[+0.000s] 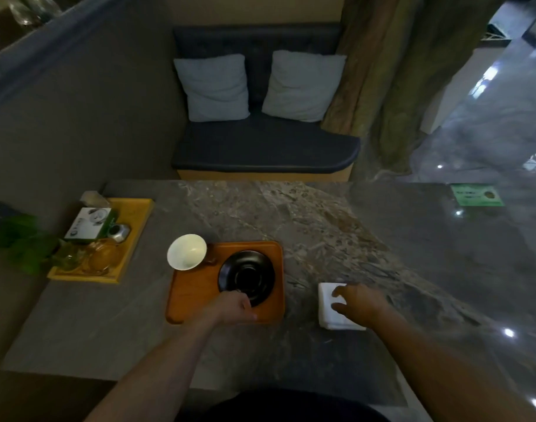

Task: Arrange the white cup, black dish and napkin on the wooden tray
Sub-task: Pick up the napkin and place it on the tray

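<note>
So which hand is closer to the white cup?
Left. The left hand is at the black dish's near rim, below the white cup; the right hand rests on the napkin, farther right.

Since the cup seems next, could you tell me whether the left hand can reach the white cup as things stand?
Probably yes: the left hand is at the black dish, and nothing blocks the white cup.

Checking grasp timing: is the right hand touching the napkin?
Touching. The head view shows the right hand with fingers lying on the white napkin, no gap visible.

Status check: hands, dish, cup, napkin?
Left hand pinching round black dish rim on wooden tray. Right hand on folded white napkin, off tray. White cup at tray's corner.
</note>
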